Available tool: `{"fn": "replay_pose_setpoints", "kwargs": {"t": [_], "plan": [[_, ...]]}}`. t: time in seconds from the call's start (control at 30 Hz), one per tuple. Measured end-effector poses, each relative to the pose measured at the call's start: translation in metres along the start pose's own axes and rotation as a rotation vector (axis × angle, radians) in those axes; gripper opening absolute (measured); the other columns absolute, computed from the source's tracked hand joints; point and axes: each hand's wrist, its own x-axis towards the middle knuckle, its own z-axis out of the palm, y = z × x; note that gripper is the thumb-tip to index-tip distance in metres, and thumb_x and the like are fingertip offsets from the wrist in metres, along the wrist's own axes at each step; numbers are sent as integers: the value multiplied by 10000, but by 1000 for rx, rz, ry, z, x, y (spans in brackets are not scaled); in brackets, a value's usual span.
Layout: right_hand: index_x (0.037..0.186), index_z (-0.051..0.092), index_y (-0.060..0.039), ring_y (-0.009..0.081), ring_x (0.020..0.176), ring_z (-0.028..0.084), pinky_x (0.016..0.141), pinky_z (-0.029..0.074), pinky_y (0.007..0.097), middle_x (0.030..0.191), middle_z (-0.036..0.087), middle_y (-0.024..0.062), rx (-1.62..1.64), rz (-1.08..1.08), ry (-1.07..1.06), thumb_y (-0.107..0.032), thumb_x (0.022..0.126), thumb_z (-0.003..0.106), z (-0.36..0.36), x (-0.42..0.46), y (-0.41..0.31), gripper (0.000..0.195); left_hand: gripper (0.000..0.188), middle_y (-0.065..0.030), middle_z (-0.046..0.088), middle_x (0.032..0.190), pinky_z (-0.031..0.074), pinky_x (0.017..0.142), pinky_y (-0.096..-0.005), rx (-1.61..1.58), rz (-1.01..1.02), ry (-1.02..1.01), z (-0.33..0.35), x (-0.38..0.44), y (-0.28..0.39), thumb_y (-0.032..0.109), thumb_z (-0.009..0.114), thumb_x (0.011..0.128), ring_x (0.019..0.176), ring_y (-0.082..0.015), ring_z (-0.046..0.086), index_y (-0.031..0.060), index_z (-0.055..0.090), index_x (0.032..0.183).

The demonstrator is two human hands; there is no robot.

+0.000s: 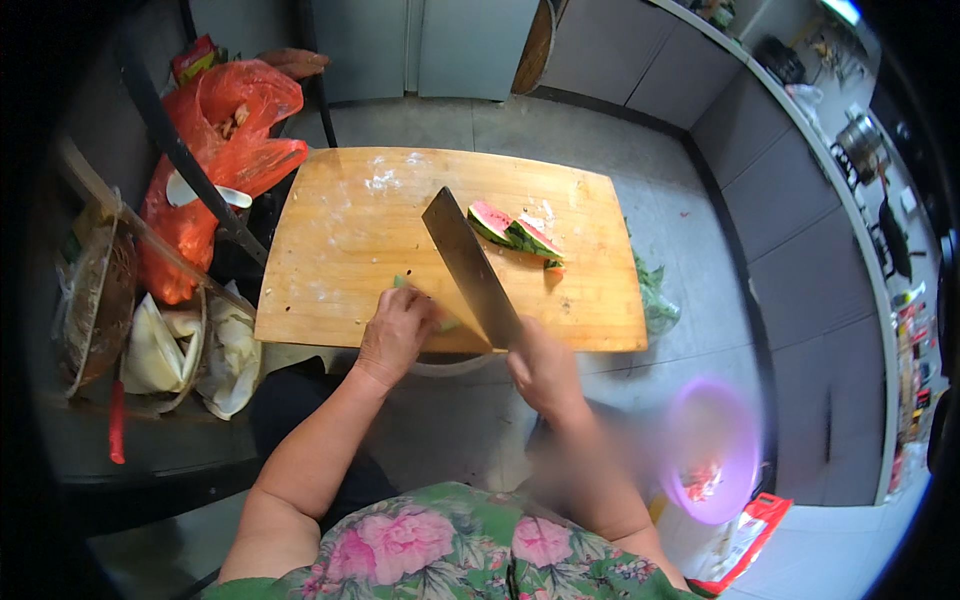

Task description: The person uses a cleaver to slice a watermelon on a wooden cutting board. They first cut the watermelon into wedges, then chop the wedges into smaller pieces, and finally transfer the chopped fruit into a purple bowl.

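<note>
My right hand (546, 369) grips the handle of a wide-bladed cleaver (474, 268), whose blade slants up and to the left over a wooden cutting board (330, 247). At the board's near edge, my left hand (397, 326) has its fingers curled over a pale green piece (448, 323), probably watermelon rind. Blur and the fingers hide most of that piece. Beyond the blade lie two red-fleshed watermelon wedges (534, 238) with striped rind, close together. A small watermelon scrap (554, 266) sits just nearer to me. Dark seeds and white smears dot the board.
On the left, a red plastic bag (225, 161) and a white spoon (210, 193) are by a dark metal frame (169, 142). A purple basin (739, 480) with reddish scraps stands low right. Leafy greens (654, 296) lie beyond the board's right edge. Grey cabinets (810, 262) line the right.
</note>
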Motion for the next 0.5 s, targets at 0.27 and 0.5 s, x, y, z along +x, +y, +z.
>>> {"fn": "replay_pose_setpoints", "kwargs": {"t": [0.27,0.5], "plan": [[1221,564,-102,387,781,650,641,516,447,871,666,182,-55,73,-105,-85,865,625,4,-4,-13,362,319,-95,568,1070,499,884,-407,-76,182,49,1,-1,-22,150,757,726,1046,-326,543,91,622,1009],[1194,585,-67,353,780,663,646,534,413,916,671,172,-162,-27,-57,-26,832,642,-9,-19,-40,369,348,-99,565,1065,501,895,-402,-35,248,83,7,-2,-31,272,761,726,1060,-308,541,107,633,1005]]}}
